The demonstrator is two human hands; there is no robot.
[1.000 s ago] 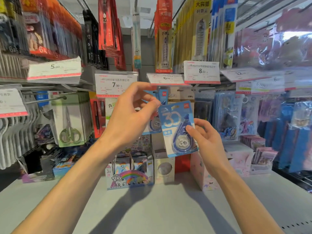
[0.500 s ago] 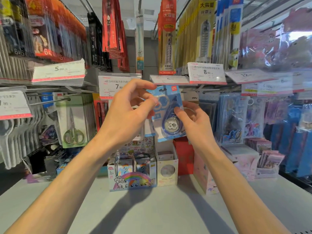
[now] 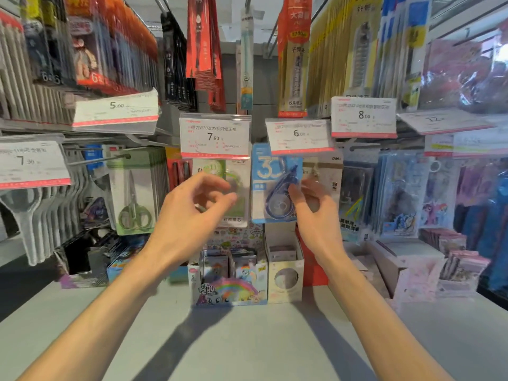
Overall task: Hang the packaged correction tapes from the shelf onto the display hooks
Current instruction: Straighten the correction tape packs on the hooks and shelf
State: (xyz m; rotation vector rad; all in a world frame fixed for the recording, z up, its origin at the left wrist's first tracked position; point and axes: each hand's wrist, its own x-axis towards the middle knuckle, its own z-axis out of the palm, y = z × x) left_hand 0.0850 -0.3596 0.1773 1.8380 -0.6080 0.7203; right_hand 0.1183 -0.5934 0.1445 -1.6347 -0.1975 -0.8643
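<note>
Beside right hand [image 3: 313, 213]: blue correction tape [image 3: 276, 185]

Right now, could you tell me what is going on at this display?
A person is stocking hooks. A blue correction tape pack hangs under the 6.00 price tag. The right hand touches its right edge with its fingertips; the left hand hangs open beside it, holding nothing. The grey shelf in front lies bare.

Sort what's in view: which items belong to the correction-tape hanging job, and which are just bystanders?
Job:
- blue correction tape pack, hanging under the 6.00 price tag
- left hand, open
- right hand, open beside the pack

Bystanders:
- green scissors pack
- rainbow pony box
- 7.90 price tag
</note>
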